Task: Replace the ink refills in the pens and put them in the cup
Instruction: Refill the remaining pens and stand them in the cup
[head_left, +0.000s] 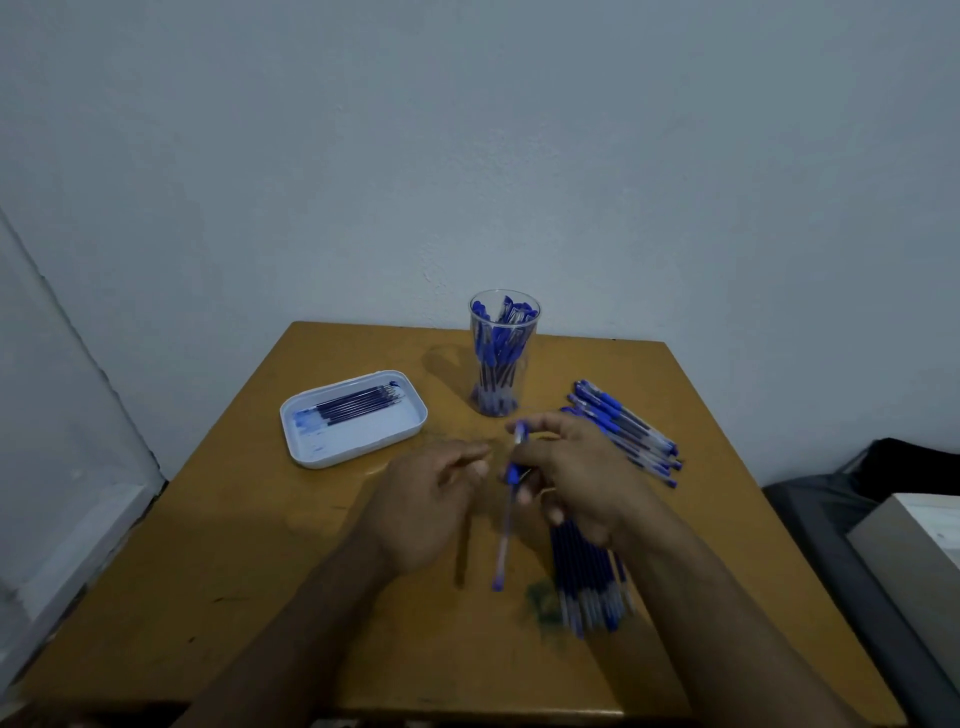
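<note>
Right hand (576, 483): we log the fingers curled around a blue pen (506, 519), held near-upright over the table (234, 545), blue tip toward us and cap end up by the fingertips (motion blur hides the exact grip).

Left hand (426, 499): fingers loosely bent, thumb and forefinger nearly meeting just left of the pen; whether they pinch anything we cannot tell.

Refill bundle (587, 577): blue refills lying near, partly hidden under the right hand.

Cup (503, 358): clear, far centre, upright, filled with blue-capped pens.

Loose pens (628, 431): a row on the right, beyond the right hand.

Tray (353, 421): white, far left, holding a few dark refills along its far side.

Dark stick-like streak (462, 551): below the left hand, blurred, unidentified.
</note>
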